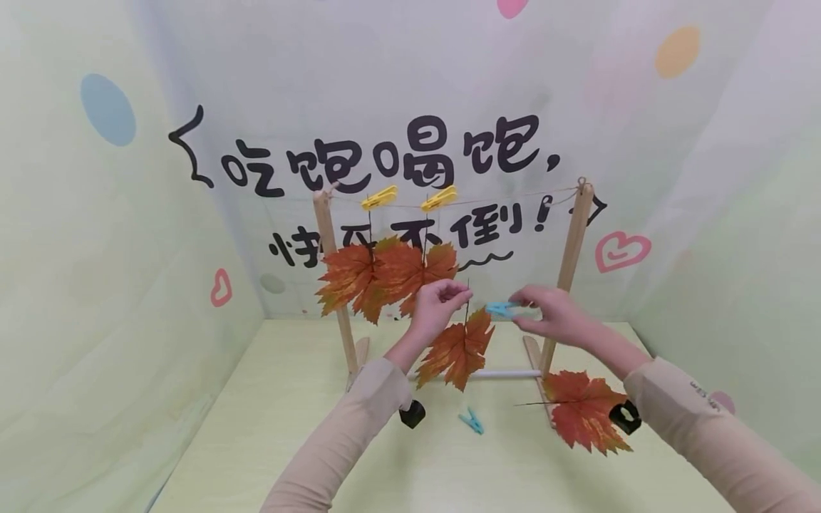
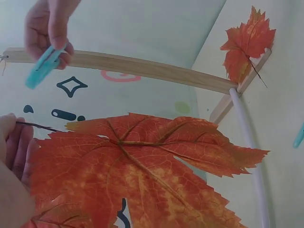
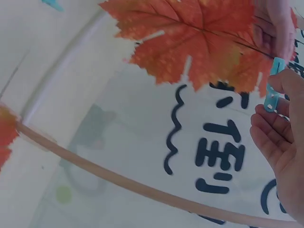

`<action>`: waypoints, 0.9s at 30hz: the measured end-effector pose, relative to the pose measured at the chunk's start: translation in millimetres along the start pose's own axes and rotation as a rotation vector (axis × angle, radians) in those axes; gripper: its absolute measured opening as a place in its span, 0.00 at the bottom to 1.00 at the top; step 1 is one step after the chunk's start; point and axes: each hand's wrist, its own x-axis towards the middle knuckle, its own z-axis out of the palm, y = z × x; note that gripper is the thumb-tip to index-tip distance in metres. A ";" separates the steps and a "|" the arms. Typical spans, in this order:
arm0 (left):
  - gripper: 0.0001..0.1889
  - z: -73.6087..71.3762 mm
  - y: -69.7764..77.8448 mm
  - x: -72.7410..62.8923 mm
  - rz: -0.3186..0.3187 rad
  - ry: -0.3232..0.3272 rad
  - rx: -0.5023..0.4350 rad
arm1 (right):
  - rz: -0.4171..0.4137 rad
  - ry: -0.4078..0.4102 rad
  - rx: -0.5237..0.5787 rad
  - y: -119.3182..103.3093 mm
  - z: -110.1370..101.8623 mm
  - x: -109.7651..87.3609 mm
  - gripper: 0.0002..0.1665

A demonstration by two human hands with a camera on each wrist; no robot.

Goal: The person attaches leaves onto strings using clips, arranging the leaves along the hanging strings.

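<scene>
My left hand [image 1: 440, 308] pinches the thin dark stem of an artificial maple leaf [image 1: 459, 353], which hangs below the fingers, orange-red with toothed edges. In the left wrist view the same leaf [image 2: 142, 161] fills the lower half. To its right, my right hand [image 1: 553, 313] holds a light blue clothespin [image 1: 502, 309] between thumb and fingers; in the right wrist view this clothespin [image 3: 272, 85] overlaps the end of the leaf's stem. Above the hands a thin string [image 1: 507, 197] carries two yellow clothespins [image 1: 440, 199], each with a maple leaf [image 1: 346, 274] hanging from it by the stem.
Two wooden posts [image 1: 575, 239] hold the string, joined low by a white rod [image 1: 507, 374]. On the table [image 1: 256, 427] lie a second blue clothespin [image 1: 471, 420] and, at the right post's foot, another maple leaf [image 1: 585, 410]. A lettered backdrop [image 1: 417, 64] stands behind.
</scene>
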 end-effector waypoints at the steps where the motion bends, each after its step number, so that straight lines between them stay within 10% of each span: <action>1: 0.08 0.6 0.7 0.8 0.003 0.003 0.008 | -0.009 0.016 -0.015 0.7 -5.7 2.6 0.13; 27: 0.09 16.4 35.8 18.7 0.107 -0.037 0.036 | -0.030 0.125 -0.143 -5.7 -76.9 44.5 0.16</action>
